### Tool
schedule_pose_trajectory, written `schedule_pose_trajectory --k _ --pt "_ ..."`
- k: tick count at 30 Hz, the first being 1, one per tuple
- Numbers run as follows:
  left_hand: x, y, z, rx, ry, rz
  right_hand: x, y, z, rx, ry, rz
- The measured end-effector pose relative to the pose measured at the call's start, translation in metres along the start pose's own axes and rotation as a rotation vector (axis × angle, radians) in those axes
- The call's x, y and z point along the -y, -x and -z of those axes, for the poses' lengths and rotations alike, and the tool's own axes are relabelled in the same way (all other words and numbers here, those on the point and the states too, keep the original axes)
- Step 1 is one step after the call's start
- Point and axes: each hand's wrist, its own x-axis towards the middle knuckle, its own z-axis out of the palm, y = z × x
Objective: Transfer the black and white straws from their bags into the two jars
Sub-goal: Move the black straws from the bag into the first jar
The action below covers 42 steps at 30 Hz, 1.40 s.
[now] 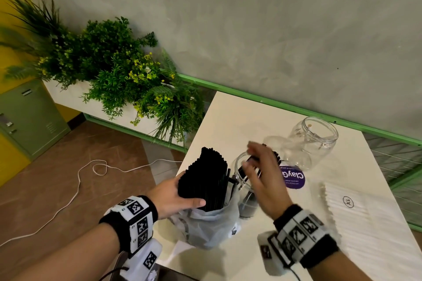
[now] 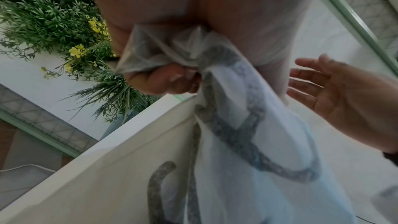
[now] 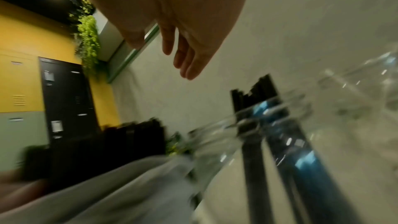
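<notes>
The left hand (image 1: 177, 196) is grasping the bundle of black straws (image 1: 205, 180), with its thumb lying across the lower part of the bundle and its fingers curling around the far side. The bundle is standing upright and is sticking out of the top of a thin plastic bag (image 1: 205, 228), which is sitting on the white table (image 1: 239, 121) at about 7 o'clock from the table's middle. In the left wrist view the fingers (image 2: 163, 81) are also pinching the crumpled bag (image 2: 237, 142).

Just to the right of the bag, a clear jar (image 1: 245, 180) is standing with some black straws already leaning inside it. The right hand (image 1: 262, 175) is hovering over the mouth of this jar with the fingers straight and loose, grasping nothing.

At about 2 o'clock from this jar, a second jar (image 1: 312, 141) is lying tilted on the table. A purple round sticker (image 1: 293, 178) is lying between the two jars. At about 4 o'clock on the table, the pack of white straws (image 1: 347, 203) is lying flat.
</notes>
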Motion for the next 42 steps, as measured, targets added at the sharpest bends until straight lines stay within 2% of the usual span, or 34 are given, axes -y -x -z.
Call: schedule_pose_trajectory --k 2,4,8,12,18,21,24,28,34,37,39,42 --pt "0.001 0.001 0.000 -0.011 0.018 0.003 0.005 0.017 -0.019 0.217 -0.049 -0.077" --pt "0.004 0.004 0.001 -0.020 0.031 0.002 0.002 0.026 -0.033 0.323 -0.030 -0.145" --pt "0.014 0.008 -0.001 -0.046 0.079 -0.029 0.001 0.027 -0.045 0.344 -0.023 -0.230" --pt "0.022 0.010 -0.001 -0.042 0.084 -0.033 -0.001 0.028 -0.053 0.379 -0.010 -0.249" --pt "0.024 0.014 0.006 0.082 -0.419 -0.033 -0.009 0.032 -0.060 0.456 0.063 -0.201" --pt "0.016 0.016 0.007 0.027 -0.655 -0.038 -0.010 0.035 -0.061 0.470 0.066 -0.212" --pt "0.021 0.017 0.004 -0.028 -0.727 -0.027 -0.016 0.038 -0.065 0.463 0.054 -0.207" --pt "0.030 0.017 0.001 -0.095 -0.619 -0.057 -0.019 0.040 -0.071 0.463 0.036 -0.228" --pt "0.026 0.019 0.009 -0.155 -0.463 -0.093 -0.004 0.040 -0.062 0.325 0.030 -0.176" --pt "0.027 0.016 0.011 -0.125 -0.387 -0.076 -0.005 0.043 -0.064 0.256 0.057 -0.128" --pt "0.032 0.012 0.009 -0.071 -0.284 -0.008 -0.009 0.046 -0.069 0.242 0.106 -0.121" --pt "0.031 0.009 0.003 -0.008 -0.016 0.090 -0.013 0.048 -0.073 0.230 0.167 -0.109"
